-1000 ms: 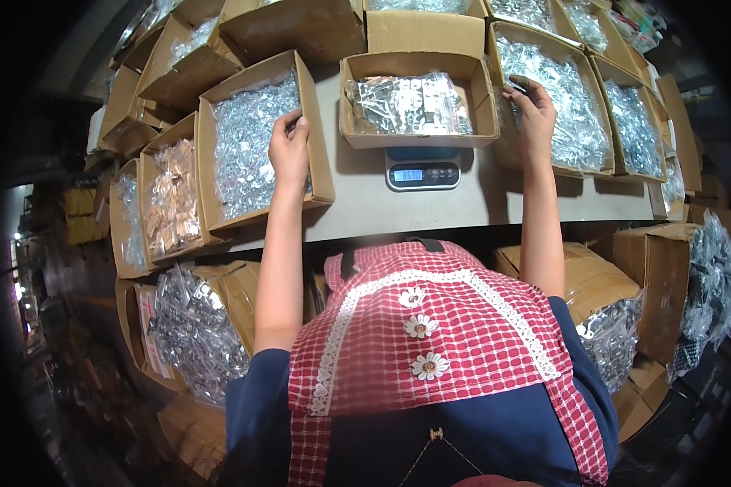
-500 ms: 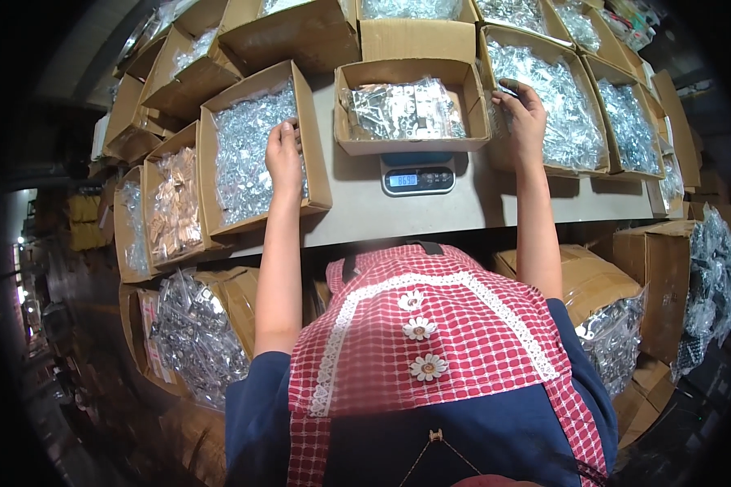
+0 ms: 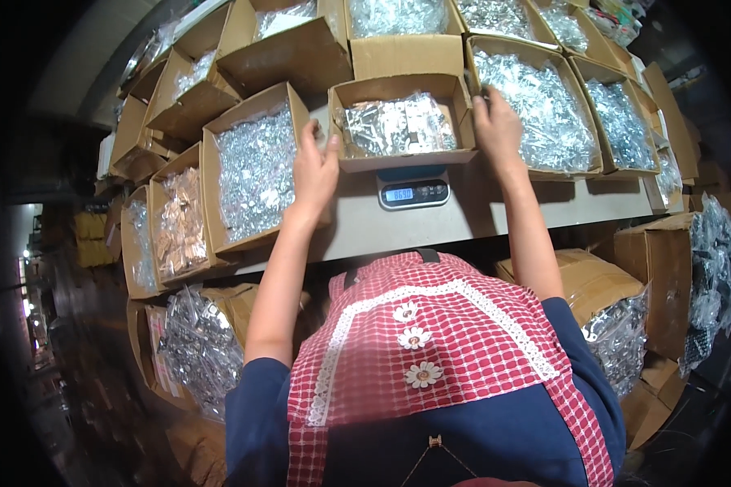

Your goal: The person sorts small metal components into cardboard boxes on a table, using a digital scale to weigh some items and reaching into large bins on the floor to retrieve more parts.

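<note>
Table: a pale, smooth grey top (image 3: 353, 227), its near edge bowed by the lens, crowded with cardboard boxes to left, right and far side.
Room: dim and dark around the rim; small bright lights and something yellow (image 3: 94, 239) at far left, blurred.
Under the table: clear bags of shiny metal parts (image 3: 199, 345) at near left, another bulging bag (image 3: 620, 341) at near right beside a brown carton (image 3: 656, 280).
Scale: a compact grey scale (image 3: 414, 194) with a lit blue display, mid-table.
Centre box: a shallow, open-topped cardboard box (image 3: 406, 161) above the scale, covering most of it; inside lie glossy clear-bagged parts (image 3: 396, 126), silvery and crinkled.
Left boxes: one of small bluish-silver pieces (image 3: 256, 174), then one of flat tan pieces (image 3: 180, 223).
Right box: crinkly clear packets (image 3: 536, 109) heaped inside, close by the centre box.
Apron: red-and-white check (image 3: 439, 325), lace trim, three daisies.
Left hand: the left hand (image 3: 315, 169) is raised at the centre box's left side, fingers extended, thumb parted from them, grasping nothing visible; contact is unclear.
Right hand: the right hand (image 3: 498, 128) is at its right wall, fingers bent and pointing far; whether they grasp the wall, I cannot tell.
</note>
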Demonstrator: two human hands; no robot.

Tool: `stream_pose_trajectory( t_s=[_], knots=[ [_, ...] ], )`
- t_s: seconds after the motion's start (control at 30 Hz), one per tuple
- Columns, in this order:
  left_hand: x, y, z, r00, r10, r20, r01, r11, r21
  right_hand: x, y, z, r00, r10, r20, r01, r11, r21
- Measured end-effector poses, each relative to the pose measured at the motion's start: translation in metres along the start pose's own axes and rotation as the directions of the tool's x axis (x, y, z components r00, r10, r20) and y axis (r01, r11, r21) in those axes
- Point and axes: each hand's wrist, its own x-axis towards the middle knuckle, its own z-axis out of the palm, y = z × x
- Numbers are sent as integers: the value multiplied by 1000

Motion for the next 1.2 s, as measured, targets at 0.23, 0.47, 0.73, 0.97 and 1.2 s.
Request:
stream_pose_trajectory(
  t_s=[0.23,0.47,0.73,0.97,1.2],
  knots=[
    [16,-8,20,754,-457,471,653,594,-470,-19,-17,13,979,-20,205,33,998,-62],
    [-28,54,-32,802,-423,421,589,445,-675,14,18,-32,641,27,767,-528,740,416],
    [-2,181,-91,932,-248,263,360,588,-724,-11,1,-150,620,-53,783,-781,-141,608],
    [31,100,-59,967,-232,-110,150,858,-492,40,69,-253,770,304,561,-507,-242,827],
    [-26,-61,-65,908,-288,-303,381,871,312,124,176,-356,693,693,-199,-320,543,776]
  ],
)
